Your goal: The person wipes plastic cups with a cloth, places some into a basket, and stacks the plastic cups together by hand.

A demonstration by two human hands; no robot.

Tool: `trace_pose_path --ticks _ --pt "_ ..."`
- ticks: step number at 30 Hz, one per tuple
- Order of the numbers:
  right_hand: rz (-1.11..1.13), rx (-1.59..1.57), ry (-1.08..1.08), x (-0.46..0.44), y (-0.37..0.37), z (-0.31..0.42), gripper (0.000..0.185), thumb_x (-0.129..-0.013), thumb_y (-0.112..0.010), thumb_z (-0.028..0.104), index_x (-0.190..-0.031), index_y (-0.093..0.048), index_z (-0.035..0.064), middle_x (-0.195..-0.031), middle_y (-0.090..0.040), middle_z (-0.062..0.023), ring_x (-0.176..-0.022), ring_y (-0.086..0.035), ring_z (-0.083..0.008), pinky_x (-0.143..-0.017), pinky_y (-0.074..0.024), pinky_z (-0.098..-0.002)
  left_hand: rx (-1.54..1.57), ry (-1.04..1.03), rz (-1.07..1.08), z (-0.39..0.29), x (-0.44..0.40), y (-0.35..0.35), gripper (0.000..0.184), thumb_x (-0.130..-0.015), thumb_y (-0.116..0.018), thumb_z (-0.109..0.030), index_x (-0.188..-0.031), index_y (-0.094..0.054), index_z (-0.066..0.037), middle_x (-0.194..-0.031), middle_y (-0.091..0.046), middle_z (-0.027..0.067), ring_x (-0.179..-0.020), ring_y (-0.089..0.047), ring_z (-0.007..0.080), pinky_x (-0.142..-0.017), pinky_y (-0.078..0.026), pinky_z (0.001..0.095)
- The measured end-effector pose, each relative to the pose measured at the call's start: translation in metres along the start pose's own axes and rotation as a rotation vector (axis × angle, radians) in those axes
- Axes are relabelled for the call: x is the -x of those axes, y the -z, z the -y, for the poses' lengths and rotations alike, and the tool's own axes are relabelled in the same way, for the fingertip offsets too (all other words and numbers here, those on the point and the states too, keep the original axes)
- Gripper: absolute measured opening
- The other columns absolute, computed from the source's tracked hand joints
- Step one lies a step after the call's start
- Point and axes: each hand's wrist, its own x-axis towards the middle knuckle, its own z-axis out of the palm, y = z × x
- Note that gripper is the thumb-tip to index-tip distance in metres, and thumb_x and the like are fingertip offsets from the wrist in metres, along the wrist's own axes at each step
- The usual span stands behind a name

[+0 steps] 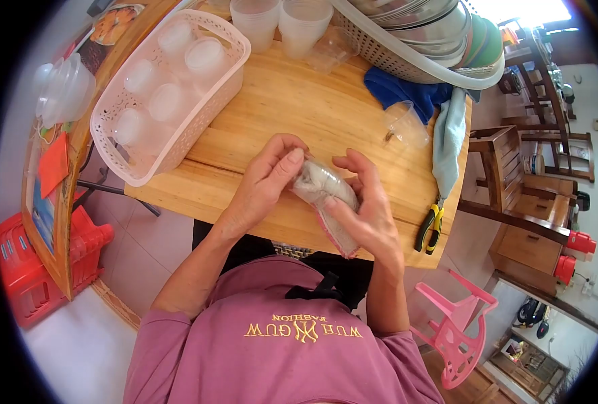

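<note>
Both hands are over the near part of the wooden table (pixel 272 87), on a clear plastic cup (pixel 322 176) lying tilted on its side. A greyish cloth with a pink edge (pixel 342 232) is bunched in or against the cup and hangs from its near end. My left hand (pixel 265 176) is closed at the cup's far left end, thumb and fingers together. On the other side, my right hand (pixel 366 209) curls around the cup, its thumb pressing the cloth and its index finger raised. How far the cloth goes into the cup cannot be made out.
A pink basket (pixel 198 135) with several clear cups stands at left. Stacked plastic cups (pixel 255 23) and a grey basket of bowls (pixel 373 40) are at the back. At right lie a transparent cup (pixel 406 124), a blue cloth (pixel 396 87), a light-blue cloth (pixel 450 141) and yellow-black pliers (pixel 430 229).
</note>
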Motion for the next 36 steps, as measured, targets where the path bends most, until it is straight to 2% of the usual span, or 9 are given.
trace_pose_path --ticks 4,6,13,18,21,27,31,33,36 --pt "-0.096 -0.112 0.102 0.013 0.008 -0.007 0.068 -0.082 -0.074 0.019 -0.138 -0.041 -0.0035 -0.123 -0.058 -0.0213 -0.1 -0.062 -0.0298 -0.089 -0.0493 -0.0395 0.093 0.066 0.032 -0.002 -0.002 0.006 0.029 -0.106 -0.045 -0.034 -0.117 -0.054 -0.008 -0.109 -0.059 0.0011 -0.098 -0.055 0.0079 -0.085 -0.047 0.025" --pt "-0.085 0.227 0.129 0.015 0.01 -0.016 0.048 -0.083 -0.072 0.011 -0.125 -0.051 -0.0013 -0.109 -0.06 -0.0196 -0.096 -0.062 -0.0281 -0.084 -0.0497 -0.039 0.102 0.038 -0.016 -0.003 -0.002 0.002 0.03 -0.107 -0.043 -0.034 -0.117 -0.053 -0.007 -0.108 -0.059 0.0023 -0.1 -0.056 0.0087 -0.087 -0.047 0.0252" --pt "-0.208 0.132 0.175 0.003 -0.013 -0.008 0.02 -0.084 -0.069 0.001 -0.101 -0.059 -0.0015 -0.085 -0.06 -0.0115 -0.074 -0.062 -0.0206 -0.064 -0.0492 -0.0322 -0.286 -0.212 -0.043 0.01 -0.002 -0.005 0.034 -0.106 -0.045 -0.034 -0.115 -0.053 -0.002 -0.094 -0.056 0.0029 -0.086 -0.052 0.0136 -0.078 -0.043 0.0263" --pt "-0.197 -0.268 0.047 0.006 0.0 -0.014 0.016 -0.087 -0.066 0.001 -0.102 -0.059 -0.001 -0.081 -0.061 -0.0026 -0.06 -0.054 -0.0056 -0.048 -0.0419 -0.022 -0.236 -0.107 0.045 0.001 0.001 -0.001 0.037 -0.108 -0.042 -0.037 -0.122 -0.053 -0.004 -0.107 -0.058 0.0039 -0.101 -0.052 0.0098 -0.09 -0.043 0.0256" --pt "-0.188 -0.401 -0.052 0.015 0.013 -0.011 0.015 -0.089 -0.064 0.002 -0.103 -0.059 -0.0005 -0.08 -0.063 -0.004 -0.058 -0.056 -0.0066 -0.043 -0.0407 -0.0219 -0.063 -0.023 -0.038 -0.001 0.0 -0.002 0.039 -0.105 -0.048 -0.041 -0.115 -0.055 -0.005 -0.101 -0.06 0.002 -0.086 -0.055 0.0099 -0.075 -0.046 0.0233" --pt "-0.351 -0.84 0.062 0.022 0.035 -0.021 0.019 -0.094 -0.056 0.004 -0.112 -0.055 -0.0004 -0.09 -0.066 -0.0098 -0.06 -0.058 -0.0096 -0.038 -0.0436 -0.025 0.328 0.026 -0.087 0.001 -0.003 0.009 0.033 -0.1 -0.061 -0.035 -0.116 -0.052 -0.007 -0.107 -0.061 0.0036 -0.088 -0.061 0.0108 -0.077 -0.053 0.0259" --pt "-0.313 -0.7 0.103 0.021 0.02 -0.003 0.034 -0.092 -0.059 0.006 -0.124 -0.048 0.0005 -0.109 -0.063 -0.0134 -0.071 -0.062 -0.0124 -0.046 -0.0501 -0.0257 0.317 0.011 -0.057 0.007 0.0 0.005 0.037 -0.097 -0.066 -0.03 -0.12 -0.049 -0.005 -0.111 -0.061 0.0058 -0.095 -0.062 0.0124 -0.081 -0.055 0.0289" --pt "-0.266 -0.385 0.148 0.019 0.007 -0.006 0.062 -0.087 -0.062 0.003 -0.143 -0.036 -0.0003 -0.125 -0.057 -0.0122 -0.113 -0.058 -0.0204 -0.095 -0.0476 -0.0317 0.228 -0.065 -0.003 0.01 0.004 -0.005 0.041 -0.097 -0.066 -0.029 -0.125 -0.049 -0.004 -0.114 -0.06 0.0076 -0.095 -0.062 0.0136 -0.082 -0.054 0.0287" --pt "-0.15 -0.462 0.058 0.022 0.0 0.001 0.067 -0.084 -0.061 0.0 -0.146 -0.036 -0.0014 -0.127 -0.056 -0.0114 -0.121 -0.052 -0.0212 -0.105 -0.0388 -0.0329 0.14 0.014 0.098 -0.006 0.007 -0.01 0.055 -0.093 -0.073 -0.03 -0.132 -0.046 -0.001 -0.108 -0.061 0.0059 -0.092 -0.06 0.0127 -0.079 -0.051 0.0269"
